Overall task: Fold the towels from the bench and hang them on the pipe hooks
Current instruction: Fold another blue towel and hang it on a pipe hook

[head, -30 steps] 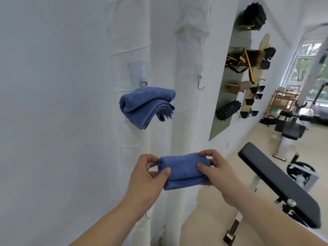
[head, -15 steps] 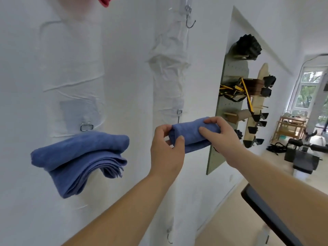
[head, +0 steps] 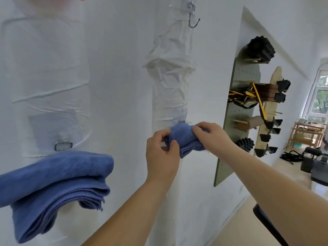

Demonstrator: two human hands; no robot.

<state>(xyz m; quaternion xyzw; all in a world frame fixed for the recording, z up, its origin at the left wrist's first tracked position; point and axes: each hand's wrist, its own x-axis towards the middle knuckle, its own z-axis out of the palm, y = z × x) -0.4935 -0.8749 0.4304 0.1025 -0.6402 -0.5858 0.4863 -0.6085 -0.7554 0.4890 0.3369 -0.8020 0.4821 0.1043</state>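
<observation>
Head view: both hands (head: 184,139) pinch the folded blue towel (head: 184,139).

No readable text, label, brand, number or sign anywhere in view.

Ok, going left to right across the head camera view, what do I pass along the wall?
Hung blue towel → left hand → folded towel being hung → right hand → green pegboard → window.
</observation>
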